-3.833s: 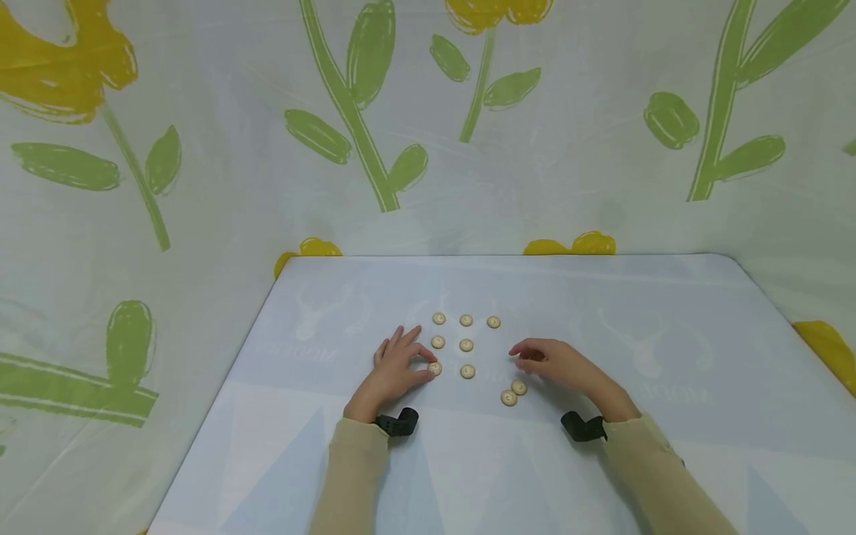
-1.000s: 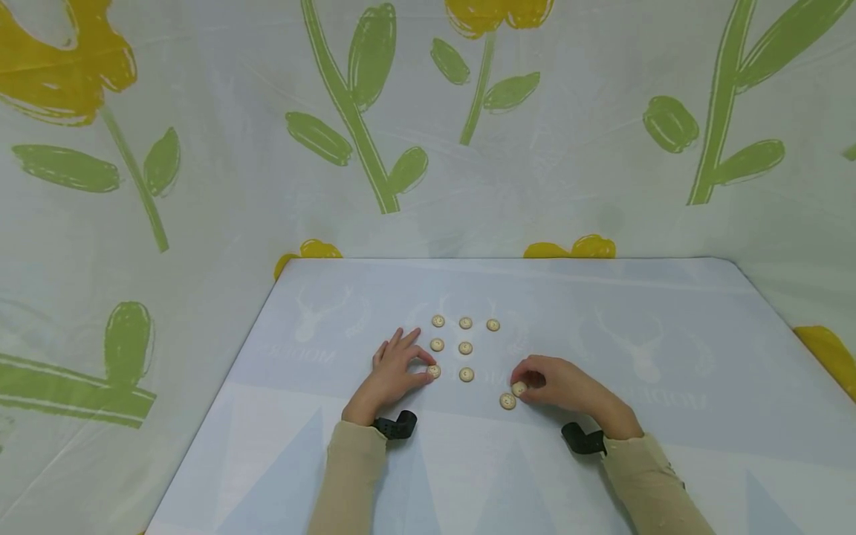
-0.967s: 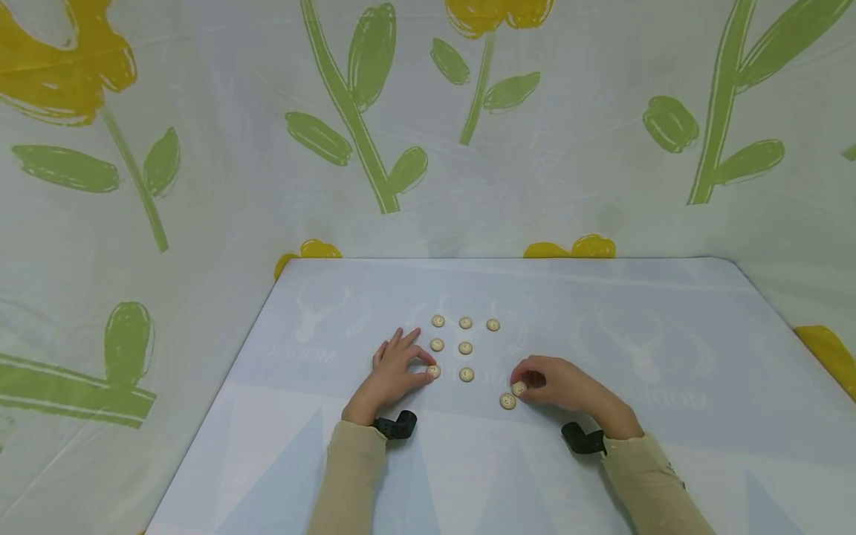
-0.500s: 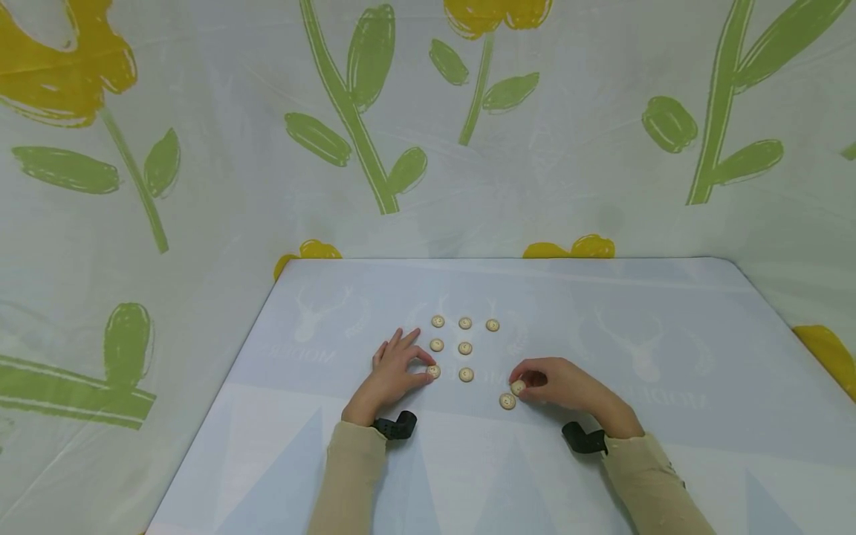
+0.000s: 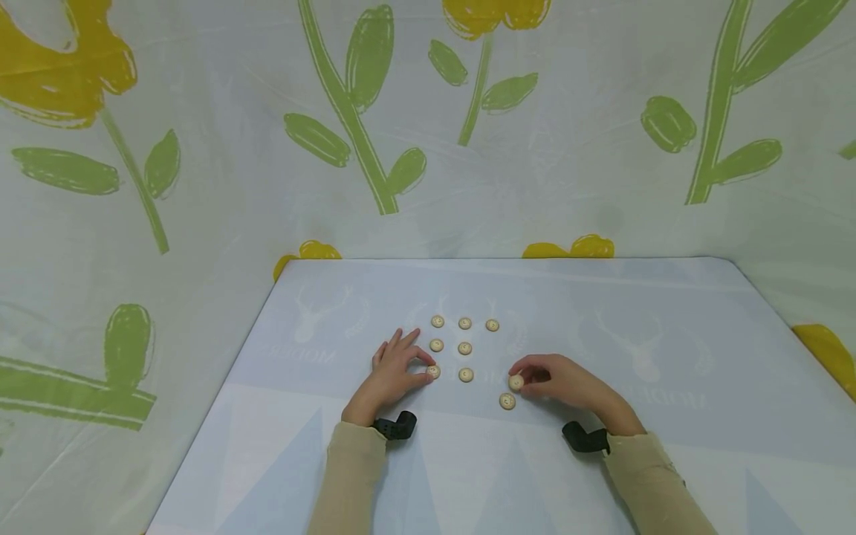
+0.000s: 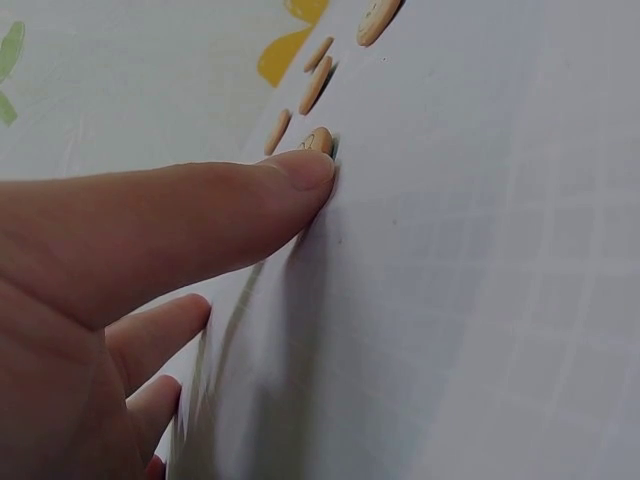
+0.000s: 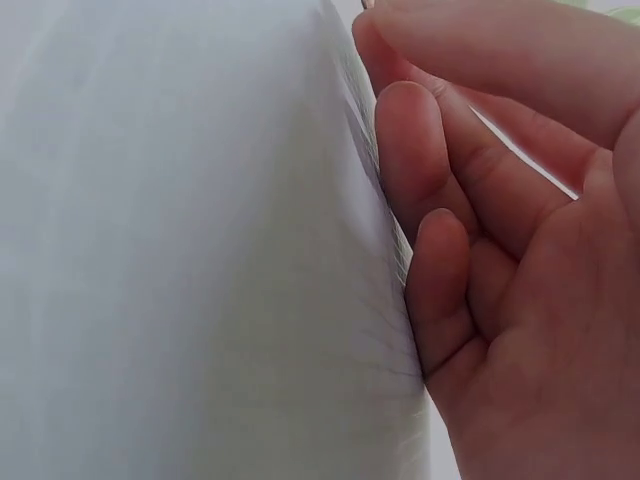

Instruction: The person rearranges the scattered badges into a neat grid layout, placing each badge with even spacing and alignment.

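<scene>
In the head view, small round wooden discs with dark marks lie in rows on the table. My left hand (image 5: pixel 394 371) pinches the front-left disc (image 5: pixel 434 371) between thumb and index finger, its other fingers spread on the table. In the left wrist view, the thumb (image 6: pixel 230 215) covers part of that disc (image 6: pixel 318 140). My right hand (image 5: pixel 562 383) pinches another disc (image 5: pixel 516 383) right of the rows. A loose disc (image 5: pixel 507 401) lies just in front of it. In the right wrist view, the fingers (image 7: pixel 412 140) are curled and the disc is nearly all hidden.
Beside the left hand's disc lies one disc (image 5: pixel 466 375); two more, including a middle disc (image 5: pixel 464 348), lie behind. Three form the back row, ending in a right-hand disc (image 5: pixel 492 325). The pale table (image 5: pixel 669 357) meets a flower-printed cloth (image 5: pixel 568 178) at its back edge.
My right hand has come down, pinched one of the two touching discs, and moved it slightly away from the other, toward the back. My left hand stays on its disc.
</scene>
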Tool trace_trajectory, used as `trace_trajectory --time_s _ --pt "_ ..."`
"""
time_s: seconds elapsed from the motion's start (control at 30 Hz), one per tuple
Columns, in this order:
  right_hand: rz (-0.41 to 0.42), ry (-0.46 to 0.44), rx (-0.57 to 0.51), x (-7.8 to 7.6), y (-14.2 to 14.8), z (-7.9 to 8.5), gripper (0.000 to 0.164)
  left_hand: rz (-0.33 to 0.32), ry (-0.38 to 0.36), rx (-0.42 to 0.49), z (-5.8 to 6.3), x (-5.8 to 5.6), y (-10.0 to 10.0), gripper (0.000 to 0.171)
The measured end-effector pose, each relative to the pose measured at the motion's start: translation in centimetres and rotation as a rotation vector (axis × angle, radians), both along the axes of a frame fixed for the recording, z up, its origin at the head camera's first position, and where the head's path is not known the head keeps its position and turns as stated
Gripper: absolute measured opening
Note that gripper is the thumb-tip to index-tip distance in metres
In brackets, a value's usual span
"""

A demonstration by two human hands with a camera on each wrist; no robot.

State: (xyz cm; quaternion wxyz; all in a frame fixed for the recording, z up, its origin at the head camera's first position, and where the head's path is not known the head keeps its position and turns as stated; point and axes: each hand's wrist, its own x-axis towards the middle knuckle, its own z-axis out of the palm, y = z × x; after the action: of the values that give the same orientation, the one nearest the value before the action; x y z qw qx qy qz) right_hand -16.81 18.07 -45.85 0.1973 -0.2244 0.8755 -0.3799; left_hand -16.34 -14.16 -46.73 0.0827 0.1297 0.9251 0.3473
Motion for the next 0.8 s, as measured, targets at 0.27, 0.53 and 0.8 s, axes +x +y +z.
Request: trace_trajectory --time_s 0.27,0.53,0.8 --pt "-0.021 -0.025 -0.053 -0.09 0.12 0.09 0.023 -0.005 0.007 -0.006 0.06 0.04 -0.03 0.013" --pt "-0.077 -0.010 -0.074 -0.09 -0.18 0.20 0.021 0.002 -0.011 -0.007 0.12 0.00 0.02 0.013" --pt "-0.154 0.014 -0.052 -0.29 -0.83 0.00 0.019 0.002 -0.007 -0.015 0.13 0.09 0.07 0.013"
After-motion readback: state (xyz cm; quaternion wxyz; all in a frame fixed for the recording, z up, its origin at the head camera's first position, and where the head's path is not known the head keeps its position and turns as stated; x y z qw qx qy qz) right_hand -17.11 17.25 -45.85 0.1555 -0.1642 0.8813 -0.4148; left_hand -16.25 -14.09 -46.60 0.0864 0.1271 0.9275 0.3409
